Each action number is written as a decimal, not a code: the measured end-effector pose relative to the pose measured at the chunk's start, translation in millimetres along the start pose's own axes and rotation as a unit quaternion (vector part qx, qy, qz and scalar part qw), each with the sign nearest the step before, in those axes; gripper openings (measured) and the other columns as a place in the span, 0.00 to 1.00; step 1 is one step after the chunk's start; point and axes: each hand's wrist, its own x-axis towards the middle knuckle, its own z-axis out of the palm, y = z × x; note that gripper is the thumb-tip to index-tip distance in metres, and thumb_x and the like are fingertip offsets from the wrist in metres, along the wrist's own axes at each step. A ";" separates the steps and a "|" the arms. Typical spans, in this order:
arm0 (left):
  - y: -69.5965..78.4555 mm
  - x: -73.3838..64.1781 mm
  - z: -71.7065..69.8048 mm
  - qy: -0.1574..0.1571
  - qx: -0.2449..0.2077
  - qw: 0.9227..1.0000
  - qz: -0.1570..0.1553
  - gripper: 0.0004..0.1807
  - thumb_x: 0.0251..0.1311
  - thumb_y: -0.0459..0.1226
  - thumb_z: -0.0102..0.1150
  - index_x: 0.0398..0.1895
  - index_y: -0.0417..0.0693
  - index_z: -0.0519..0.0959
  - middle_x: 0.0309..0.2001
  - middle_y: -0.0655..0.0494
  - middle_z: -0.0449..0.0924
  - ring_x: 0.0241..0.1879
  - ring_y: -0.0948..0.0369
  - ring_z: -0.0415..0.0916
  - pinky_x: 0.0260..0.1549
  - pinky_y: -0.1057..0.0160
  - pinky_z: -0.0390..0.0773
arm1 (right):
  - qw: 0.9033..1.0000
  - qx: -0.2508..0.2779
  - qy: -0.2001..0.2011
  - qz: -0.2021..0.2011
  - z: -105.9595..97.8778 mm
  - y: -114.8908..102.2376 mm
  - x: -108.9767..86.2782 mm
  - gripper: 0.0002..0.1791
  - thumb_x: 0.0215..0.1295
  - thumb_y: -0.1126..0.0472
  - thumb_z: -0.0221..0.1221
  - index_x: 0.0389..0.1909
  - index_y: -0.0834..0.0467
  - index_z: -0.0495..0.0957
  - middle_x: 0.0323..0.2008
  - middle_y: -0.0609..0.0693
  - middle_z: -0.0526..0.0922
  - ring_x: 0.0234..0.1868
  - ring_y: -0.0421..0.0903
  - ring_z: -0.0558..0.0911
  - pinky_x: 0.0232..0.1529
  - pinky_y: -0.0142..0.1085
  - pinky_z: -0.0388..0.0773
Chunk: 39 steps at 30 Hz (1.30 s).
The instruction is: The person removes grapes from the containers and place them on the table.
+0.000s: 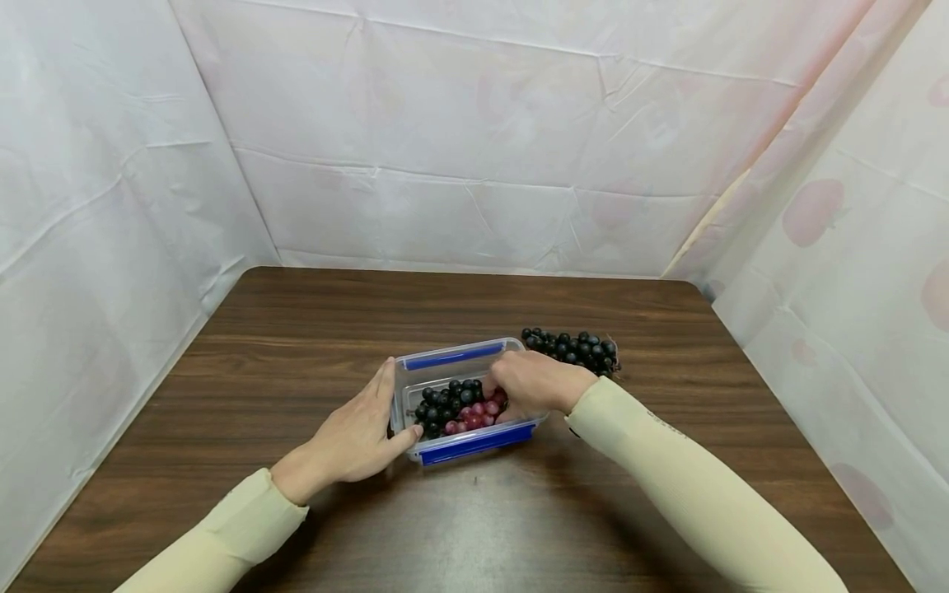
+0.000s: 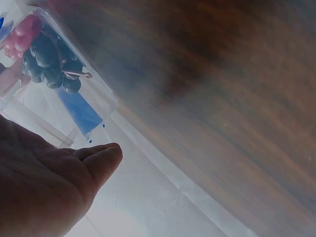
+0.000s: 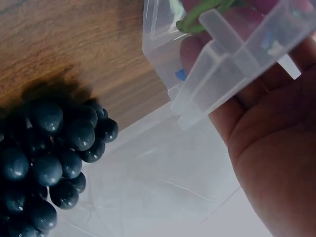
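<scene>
A clear plastic container [image 1: 410, 375] with blue side clips sits on the table, its lid off. Inside lie a bunch of black grapes [image 1: 442, 406] and, to their right, a bunch of red grapes [image 1: 474, 416]. My left hand [image 1: 356, 432] steadies the container's left end, fingers straight along the wall and thumb at the near corner. Reaching over the right end, my right hand [image 1: 530, 383] has its fingers down inside around the red grapes. In the right wrist view a green stem [image 3: 202, 15] shows by those fingers, partly hidden by the container wall.
Another bunch of black grapes [image 1: 578, 350] lies on the brown wooden table [image 1: 334, 313], just beyond the container's right end. Pale sheeting [image 1: 474, 148] hangs behind the table and along both sides.
</scene>
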 end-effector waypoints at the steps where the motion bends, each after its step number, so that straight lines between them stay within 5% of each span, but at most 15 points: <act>1: 0.0 0.1 0.0 0.000 0.000 1.000 0.000 0.59 0.68 0.60 0.55 0.82 0.36 0.34 0.82 0.38 0.37 0.79 0.46 0.46 0.71 0.45 0.62 | 1.000 0.006 0.002 -0.002 0.3 0.7 0.0 0.10 0.56 0.57 0.75 0.25 0.49 0.82 0.23 0.39 0.78 0.22 0.34 0.70 0.25 0.32 0.71; 17: -1.4 0.1 1.2 -0.010 0.003 1.000 -0.006 0.58 0.69 0.60 0.54 0.82 0.38 0.31 0.82 0.39 0.35 0.79 0.47 0.46 0.70 0.44 0.63 | 0.995 0.088 0.001 -0.038 6.0 8.6 -0.2 0.07 0.65 0.60 0.70 0.29 0.46 0.84 0.26 0.36 0.81 0.26 0.33 0.75 0.29 0.30 0.76; 27: -1.5 0.5 1.3 -0.010 0.005 1.000 -0.002 0.58 0.69 0.61 0.53 0.82 0.38 0.31 0.82 0.40 0.34 0.80 0.48 0.44 0.71 0.45 0.62 | 0.995 0.078 0.028 -0.054 5.3 12.2 -3.6 0.02 0.67 0.59 0.69 0.36 0.47 0.89 0.31 0.35 0.82 0.35 0.35 0.78 0.37 0.32 0.77; 39: -1.7 1.5 1.5 -0.009 0.007 1.000 -0.004 0.58 0.69 0.61 0.53 0.82 0.39 0.31 0.82 0.39 0.37 0.80 0.47 0.45 0.71 0.44 0.62 | 0.992 0.087 0.052 -0.078 0.4 12.5 -7.9 0.05 0.67 0.54 0.67 0.41 0.45 0.90 0.31 0.36 0.81 0.33 0.34 0.76 0.38 0.32 0.76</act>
